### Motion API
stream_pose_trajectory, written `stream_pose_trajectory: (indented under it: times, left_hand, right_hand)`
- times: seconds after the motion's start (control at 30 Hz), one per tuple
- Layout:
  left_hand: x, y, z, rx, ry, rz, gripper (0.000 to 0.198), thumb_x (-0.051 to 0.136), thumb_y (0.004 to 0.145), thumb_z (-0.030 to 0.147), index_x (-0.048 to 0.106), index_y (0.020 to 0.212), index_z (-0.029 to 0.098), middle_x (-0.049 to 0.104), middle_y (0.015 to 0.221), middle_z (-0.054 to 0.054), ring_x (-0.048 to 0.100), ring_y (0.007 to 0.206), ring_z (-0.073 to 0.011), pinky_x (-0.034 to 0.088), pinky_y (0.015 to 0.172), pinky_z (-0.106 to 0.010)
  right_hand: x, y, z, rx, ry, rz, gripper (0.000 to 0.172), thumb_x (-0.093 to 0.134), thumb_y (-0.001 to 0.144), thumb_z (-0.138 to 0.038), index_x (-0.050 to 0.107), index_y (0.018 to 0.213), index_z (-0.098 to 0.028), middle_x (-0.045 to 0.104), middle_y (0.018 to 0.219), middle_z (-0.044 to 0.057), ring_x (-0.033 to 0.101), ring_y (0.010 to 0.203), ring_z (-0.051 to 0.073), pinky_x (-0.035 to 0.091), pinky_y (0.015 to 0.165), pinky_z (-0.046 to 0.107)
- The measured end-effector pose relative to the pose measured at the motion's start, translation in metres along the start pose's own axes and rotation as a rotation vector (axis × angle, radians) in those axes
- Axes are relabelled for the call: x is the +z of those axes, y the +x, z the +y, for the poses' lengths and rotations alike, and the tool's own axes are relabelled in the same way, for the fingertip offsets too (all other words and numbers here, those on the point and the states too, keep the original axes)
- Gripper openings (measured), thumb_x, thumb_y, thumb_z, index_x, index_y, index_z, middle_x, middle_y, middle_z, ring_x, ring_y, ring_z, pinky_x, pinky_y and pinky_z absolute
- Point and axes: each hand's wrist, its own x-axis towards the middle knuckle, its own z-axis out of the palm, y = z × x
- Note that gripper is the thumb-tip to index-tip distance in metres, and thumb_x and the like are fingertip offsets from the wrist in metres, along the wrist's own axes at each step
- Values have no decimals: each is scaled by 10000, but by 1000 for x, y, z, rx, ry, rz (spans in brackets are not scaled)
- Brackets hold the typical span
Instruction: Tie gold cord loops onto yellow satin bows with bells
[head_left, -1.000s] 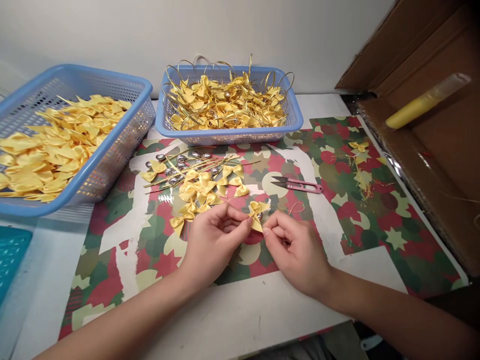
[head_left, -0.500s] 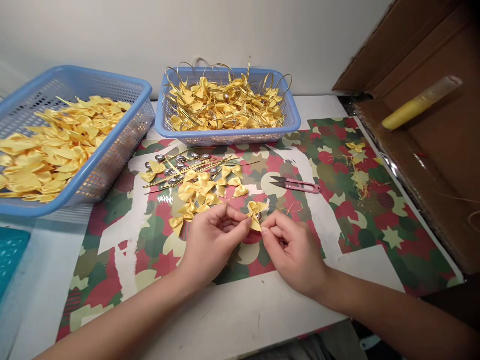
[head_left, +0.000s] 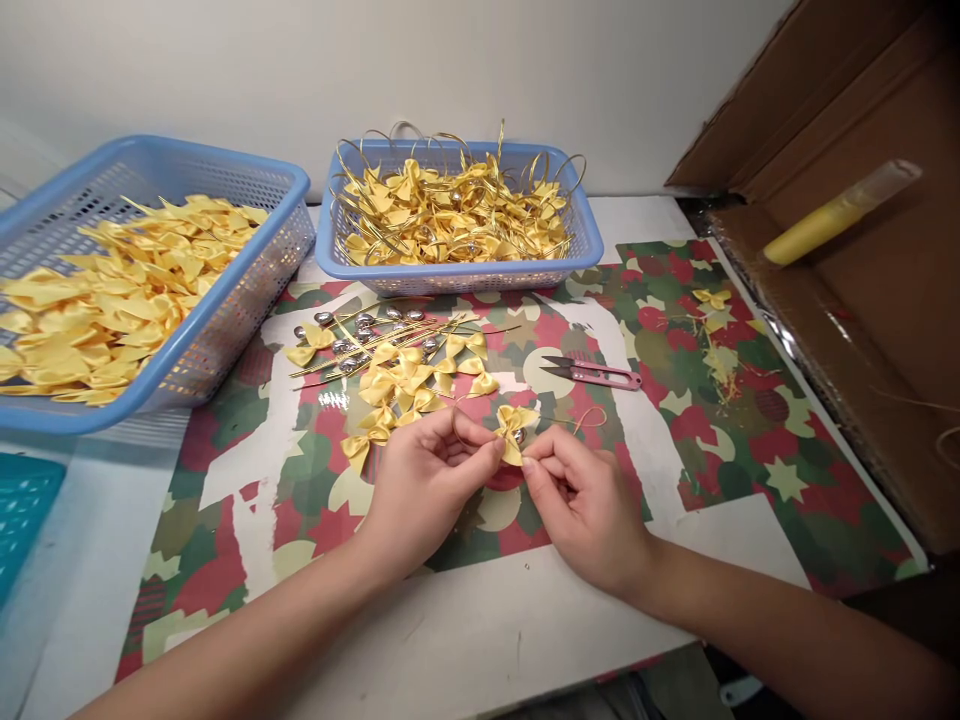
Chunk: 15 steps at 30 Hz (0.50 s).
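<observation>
Between my two hands is a yellow ribbon bow [head_left: 514,422] with a small silver bell at its middle. My left hand [head_left: 439,475] pinches the bow's left side with thumb and forefinger, and a thin cord loops over its fingers. The thumb and forefinger of my right hand [head_left: 589,500] pinch the bow's lower tip. A thin cord with a looped end [head_left: 592,417] stretches out beyond the right hand. Just past my left hand lie loose yellow bows [head_left: 394,375], several silver bells [head_left: 364,322] and gold cords [head_left: 330,372].
Pink-handled thread snips [head_left: 600,374] lie right of the bows. A blue basket [head_left: 459,272] holds bows with gold cords; another blue basket [head_left: 255,290] at left holds plain bows. Yellow scraps [head_left: 721,360] lie at right, beside a cardboard box [head_left: 847,330] with a yellow tube [head_left: 832,215].
Hardly anything differs. The whole view has shifted very slightly; both hands keep the same pinch on the bow.
</observation>
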Motion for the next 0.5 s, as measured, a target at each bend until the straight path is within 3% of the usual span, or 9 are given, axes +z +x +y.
stream_pose_trajectory:
  times: [0.5]
  left_hand:
    - [1,0,1,-21,-11,-10,174,732,679,275,610,645,157,642,598,-6,600,550,-120,484,521,-213]
  right_hand:
    - [2,0,0,-16,-18,22,157,433,912,-150,442,763,-200,382,489,-91,329,411,64,251,433,188]
